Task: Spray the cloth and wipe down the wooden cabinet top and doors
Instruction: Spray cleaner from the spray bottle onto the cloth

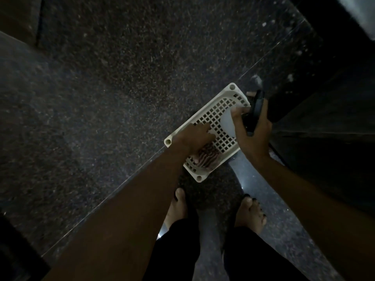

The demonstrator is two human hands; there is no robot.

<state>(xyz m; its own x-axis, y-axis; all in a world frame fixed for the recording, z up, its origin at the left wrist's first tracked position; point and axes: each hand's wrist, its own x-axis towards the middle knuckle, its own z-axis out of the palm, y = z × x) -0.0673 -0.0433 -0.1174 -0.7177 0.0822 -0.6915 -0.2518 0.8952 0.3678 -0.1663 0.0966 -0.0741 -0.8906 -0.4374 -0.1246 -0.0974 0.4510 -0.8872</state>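
Left hand (197,134) sits inside the white perforated basket (221,112), over a striped cloth (207,158). Right hand (253,132) grips the spray bottle (255,111).

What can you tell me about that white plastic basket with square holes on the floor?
The white plastic basket is rectangular with rounded corners, a rim with a round hole at each visible corner, and a grid of square holes in its bottom. It sits slantwise on the dark speckled stone floor. A striped cloth lies in its near end, the left hand reaches into it, and the right hand holds a black-topped spray bottle over its far end.
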